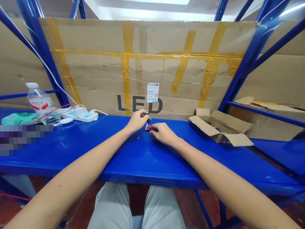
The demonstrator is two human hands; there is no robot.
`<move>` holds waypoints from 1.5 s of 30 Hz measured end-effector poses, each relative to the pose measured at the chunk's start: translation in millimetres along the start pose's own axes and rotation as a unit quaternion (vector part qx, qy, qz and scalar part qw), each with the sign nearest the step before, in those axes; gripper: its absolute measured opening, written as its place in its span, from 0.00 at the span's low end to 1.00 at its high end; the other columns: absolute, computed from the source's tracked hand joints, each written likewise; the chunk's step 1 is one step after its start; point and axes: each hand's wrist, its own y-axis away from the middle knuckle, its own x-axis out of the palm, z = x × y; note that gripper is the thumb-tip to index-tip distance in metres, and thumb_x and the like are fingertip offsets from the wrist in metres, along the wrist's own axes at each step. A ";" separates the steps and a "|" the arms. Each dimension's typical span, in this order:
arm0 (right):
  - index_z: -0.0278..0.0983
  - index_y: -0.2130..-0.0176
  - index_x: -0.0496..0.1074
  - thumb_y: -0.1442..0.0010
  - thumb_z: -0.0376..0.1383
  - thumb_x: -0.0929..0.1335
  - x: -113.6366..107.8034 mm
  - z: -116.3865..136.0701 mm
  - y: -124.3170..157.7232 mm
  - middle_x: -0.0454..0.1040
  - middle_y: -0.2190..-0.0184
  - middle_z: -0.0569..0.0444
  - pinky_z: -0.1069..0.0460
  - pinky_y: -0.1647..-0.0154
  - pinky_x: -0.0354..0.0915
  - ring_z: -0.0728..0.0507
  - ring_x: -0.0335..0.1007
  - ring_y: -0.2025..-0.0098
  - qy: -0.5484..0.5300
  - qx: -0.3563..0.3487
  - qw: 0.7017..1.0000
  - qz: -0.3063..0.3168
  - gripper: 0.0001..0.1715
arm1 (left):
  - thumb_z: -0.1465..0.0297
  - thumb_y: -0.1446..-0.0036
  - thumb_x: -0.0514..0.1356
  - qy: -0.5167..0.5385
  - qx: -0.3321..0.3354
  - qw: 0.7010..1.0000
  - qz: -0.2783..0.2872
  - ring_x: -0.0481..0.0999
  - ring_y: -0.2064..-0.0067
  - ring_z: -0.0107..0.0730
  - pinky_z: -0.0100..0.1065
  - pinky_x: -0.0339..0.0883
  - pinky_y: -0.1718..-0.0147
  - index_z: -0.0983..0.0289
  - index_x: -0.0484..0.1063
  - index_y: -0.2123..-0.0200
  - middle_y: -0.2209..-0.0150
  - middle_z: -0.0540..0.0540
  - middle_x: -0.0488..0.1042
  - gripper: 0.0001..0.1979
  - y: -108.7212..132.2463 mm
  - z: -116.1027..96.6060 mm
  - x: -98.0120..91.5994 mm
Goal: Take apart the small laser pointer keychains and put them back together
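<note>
A small dark green cylinder (149, 118) stands upright in the pinched fingertips of my left hand (138, 121). Just below it, a short row of small cylinders (148, 127) with white, red and purple bands lies on the blue tabletop; they look like batteries, but their kind is too small to tell. My right hand (163, 132) is at the right end of this row, its fingers curled and closed against it. The fingertips partly hide the row's right side. A tiny metallic piece (138, 138) lies on the table below my left hand.
An open cardboard box (221, 127) with small dark items sits at the right. On the left are a plastic bottle (43, 103), a white power strip (83, 114) and a green packet (20, 118). A large taped carton (100, 73) stands behind, between blue rack posts (245, 70).
</note>
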 end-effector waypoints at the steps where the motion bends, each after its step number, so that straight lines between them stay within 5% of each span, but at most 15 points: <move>1: 0.36 0.58 0.78 0.40 0.30 0.68 3.8 3.1 -1.2 0.79 0.62 0.47 0.49 0.56 0.66 0.41 0.74 0.59 0.034 -0.050 0.998 0.010 0.11 | 0.72 0.46 0.56 0.034 -0.014 0.999 -0.010 0.76 0.68 0.30 0.33 0.71 0.65 0.64 0.67 0.71 0.70 0.54 0.78 0.03 -2.7 2.6 -0.7; 5: 0.37 0.51 0.76 0.36 0.29 0.64 21.3 12.5 -8.7 0.76 0.56 0.46 0.49 0.53 0.65 0.42 0.72 0.56 0.079 -0.186 0.976 0.077 0.17 | 0.72 0.43 0.57 0.099 -0.068 0.992 -0.035 0.75 0.73 0.27 0.29 0.70 0.73 0.65 0.67 0.69 0.73 0.53 0.76 0.03 -8.3 8.1 -1.7; 9: 0.33 0.60 0.78 0.39 0.24 0.63 29.8 15.1 -14.8 0.76 0.60 0.45 0.50 0.56 0.65 0.44 0.72 0.59 0.075 -0.211 0.969 0.107 0.15 | 0.73 0.41 0.57 0.114 -0.094 0.988 -0.034 0.74 0.73 0.25 0.27 0.70 0.75 0.65 0.68 0.66 0.72 0.53 0.74 0.02 -6.1 7.9 -1.5; 14: 0.34 0.67 0.75 0.40 0.26 0.66 16.1 4.8 -8.3 0.77 0.67 0.50 0.52 0.59 0.64 0.45 0.72 0.64 -0.030 -0.144 0.985 0.094 0.09 | 0.70 0.41 0.60 0.105 -0.081 0.991 -0.001 0.74 0.71 0.28 0.30 0.72 0.76 0.64 0.68 0.64 0.71 0.52 0.72 0.04 -1.5 9.0 -0.6; 17: 0.36 0.67 0.73 0.39 0.31 0.66 -2.0 -12.1 -3.9 0.77 0.68 0.52 0.51 0.60 0.64 0.46 0.71 0.65 -0.095 -0.070 0.993 -0.022 0.06 | 0.71 0.42 0.60 0.087 -0.087 0.992 0.024 0.73 0.70 0.28 0.30 0.72 0.77 0.64 0.68 0.63 0.71 0.51 0.69 0.04 0.4 11.2 0.7; 21: 0.36 0.67 0.68 0.41 0.35 0.65 -19.8 -37.9 -5.9 0.73 0.72 0.55 0.52 0.69 0.64 0.48 0.67 0.74 -0.215 0.038 0.961 -0.167 0.05 | 0.71 0.41 0.59 0.054 -0.063 0.993 0.078 0.72 0.73 0.27 0.29 0.70 0.77 0.63 0.68 0.62 0.74 0.49 0.67 0.04 5.9 9.8 3.9; 24: 0.36 0.66 0.67 0.43 0.37 0.66 -19.6 -47.4 -9.0 0.71 0.74 0.56 0.52 0.73 0.65 0.49 0.66 0.77 -0.280 0.050 0.945 -0.162 0.05 | 0.69 0.40 0.58 0.011 -0.057 0.990 0.126 0.69 0.78 0.26 0.28 0.65 0.80 0.62 0.67 0.61 0.78 0.47 0.66 0.05 12.6 5.0 7.3; 29: 0.36 0.67 0.69 0.43 0.37 0.65 -12.1 -47.5 -8.0 0.71 0.76 0.56 0.51 0.72 0.66 0.48 0.69 0.76 -0.250 0.030 0.961 -0.118 0.05 | 0.65 0.40 0.57 -0.035 -0.026 0.984 0.171 0.67 0.80 0.25 0.29 0.61 0.78 0.62 0.67 0.61 0.75 0.48 0.71 0.07 19.4 2.7 12.9; 36: 0.36 0.69 0.68 0.44 0.39 0.68 -10.2 -39.9 -5.3 0.71 0.78 0.56 0.52 0.76 0.68 0.47 0.69 0.77 -0.316 0.074 0.941 -0.091 0.08 | 0.69 0.40 0.56 -0.057 0.072 0.986 0.142 0.74 0.65 0.31 0.32 0.65 0.64 0.63 0.64 0.64 0.67 0.51 0.75 0.04 23.4 4.4 17.6; 42: 0.35 0.71 0.68 0.48 0.41 0.73 -13.5 -20.9 1.2 0.70 0.79 0.55 0.55 0.83 0.64 0.50 0.66 0.79 -0.435 0.144 0.886 -0.073 0.14 | 0.72 0.37 0.51 -0.274 0.189 0.937 0.106 0.72 0.63 0.36 0.35 0.62 0.65 0.62 0.63 0.63 0.64 0.56 0.73 0.03 29.6 -6.2 16.7; 45: 0.34 0.72 0.68 0.48 0.40 0.73 -13.8 -16.7 2.6 0.70 0.79 0.55 0.56 0.84 0.63 0.50 0.66 0.80 -0.448 0.159 0.877 -0.071 0.13 | 0.69 0.35 0.49 -0.303 0.178 0.931 0.096 0.73 0.62 0.39 0.37 0.63 0.64 0.63 0.64 0.62 0.63 0.58 0.73 0.06 29.1 -10.9 17.9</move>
